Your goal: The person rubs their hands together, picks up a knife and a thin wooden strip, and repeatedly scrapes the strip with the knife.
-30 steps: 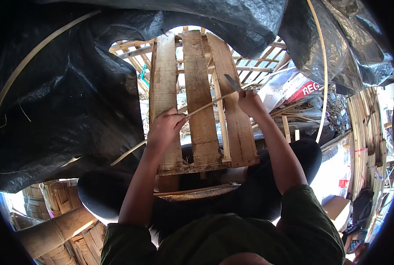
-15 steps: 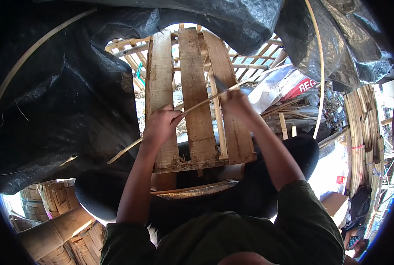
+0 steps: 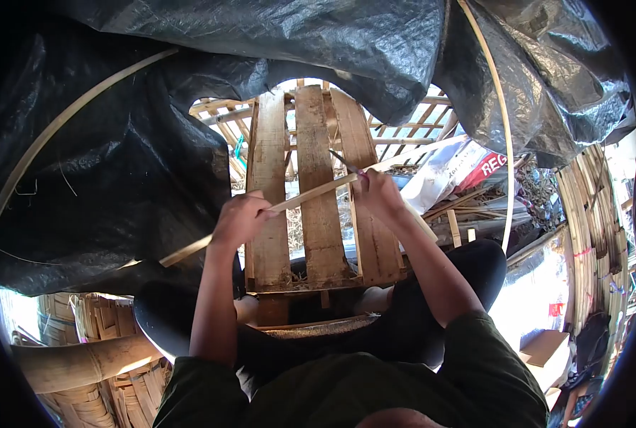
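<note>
My left hand (image 3: 241, 221) is closed around a long pale bamboo strip (image 3: 311, 195), whose short end sticks out at the lower left. The strip slants up to the right across several wooden boards (image 3: 269, 157) in front of me. In my right hand (image 3: 379, 195) is a knife (image 3: 346, 162), its narrow dark blade pointing up and left. The knife lies at the strip's upper side, close to my right fingers; exact blade contact is unclear. My fingers partly hide its handle.
Black plastic sheeting (image 3: 111, 178) hangs at the left and overhead. Thin curved strips (image 3: 502, 107) arch on both sides. A red and white sack (image 3: 485, 167) lies beyond the boards. Bundled bamboo strips (image 3: 589, 214) stand at the right; a thick bamboo pole (image 3: 89, 362) lies lower left.
The view has tilted, so the boards sit lower. My left hand has shifted left with the strip, which now shows a broader face. The knife blade has turned and looks thinner.
</note>
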Tool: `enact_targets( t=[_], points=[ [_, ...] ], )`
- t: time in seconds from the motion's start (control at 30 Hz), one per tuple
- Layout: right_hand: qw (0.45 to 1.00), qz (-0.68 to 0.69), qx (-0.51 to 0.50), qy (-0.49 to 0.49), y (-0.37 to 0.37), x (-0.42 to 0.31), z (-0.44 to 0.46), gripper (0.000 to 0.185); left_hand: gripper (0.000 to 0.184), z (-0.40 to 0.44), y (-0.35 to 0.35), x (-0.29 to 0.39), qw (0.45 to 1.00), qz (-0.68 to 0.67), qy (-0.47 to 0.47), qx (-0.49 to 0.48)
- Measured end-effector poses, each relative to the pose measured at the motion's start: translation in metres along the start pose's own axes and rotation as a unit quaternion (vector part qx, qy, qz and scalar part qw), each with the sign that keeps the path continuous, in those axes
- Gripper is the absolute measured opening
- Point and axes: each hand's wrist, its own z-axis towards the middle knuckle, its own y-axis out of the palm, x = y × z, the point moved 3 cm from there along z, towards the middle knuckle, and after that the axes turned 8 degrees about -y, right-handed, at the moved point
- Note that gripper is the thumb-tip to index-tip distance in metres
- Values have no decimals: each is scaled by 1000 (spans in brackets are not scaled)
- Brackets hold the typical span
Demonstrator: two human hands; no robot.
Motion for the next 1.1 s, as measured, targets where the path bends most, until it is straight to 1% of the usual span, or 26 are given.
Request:
enact_targets(
  t=[0.03,0.07,0.1,0.17,0.2,0.27,0.3,0.33,0.4,0.53,0.6,0.7,0.77,0.8,0.87,0.9,0.93,0.97,1.0,1.07,1.1],
  points=[
    [1000,-1,26,-13,-3,10,3,26,10,-2,-4,-11,1000,21,-8,22],
    [999,0,30,-16,-7,16,7,26,9,-4,-8,-22,998,42,-16,45],
    [998,-25,58,-27,-12,22,8,25,9,-7,-9,-32,998,44,-15,47],
    [992,-65,98,-53,-13,36,12,24,13,-16,-14,-49,978,119,-43,169],
    [992,-65,98,-53,-11,44,11,24,13,-19,-15,-56,977,120,-43,169],
    [998,-28,45,-25,-8,52,11,25,18,-22,-18,-69,986,30,-67,148],
    [999,-13,48,-20,-7,53,12,25,20,-22,-19,-74,990,-7,-54,132],
    [998,-11,50,-23,-5,55,13,25,20,-23,-17,-77,989,-5,-53,135],
    [998,36,32,-41,-2,57,16,26,19,-27,-13,-85,989,-7,-68,129],
    [996,10,43,-77,-3,53,14,26,13,-36,-19,-84,985,62,-95,127],
    [995,-1,46,-91,-4,50,15,25,10,-41,-22,-84,987,47,-101,120],
    [990,-18,94,-108,-12,53,13,24,10,-43,-25,-72,987,22,-108,117],
    [987,-20,114,-114,-19,68,16,24,10,-45,-19,-54,991,16,-73,111],
    [984,-23,132,-122,-23,75,17,23,10,-47,-16,-50,991,16,-71,113],
    [982,-16,142,-121,-31,72,16,23,10,-51,-9,-48,994,-18,-74,76],
    [982,-18,139,-130,-32,69,14,23,8,-52,-10,-52,993,2,-100,56],
    [981,-20,136,-140,-33,64,12,23,8,-53,-12,-54,993,1,-99,60],
    [976,-18,130,-174,-30,53,10,22,9,-54,-13,-58,989,53,-135,39],
    [977,-25,115,-176,-25,45,5,21,9,-56,-14,-62,980,104,-171,18],
    [990,7,42,-137,-6,36,2,22,11,-56,-12,-64,979,122,-162,30],
    [988,33,33,-150,-1,28,-4,23,10,-54,-14,-58,984,94,-152,18]
  ],
)
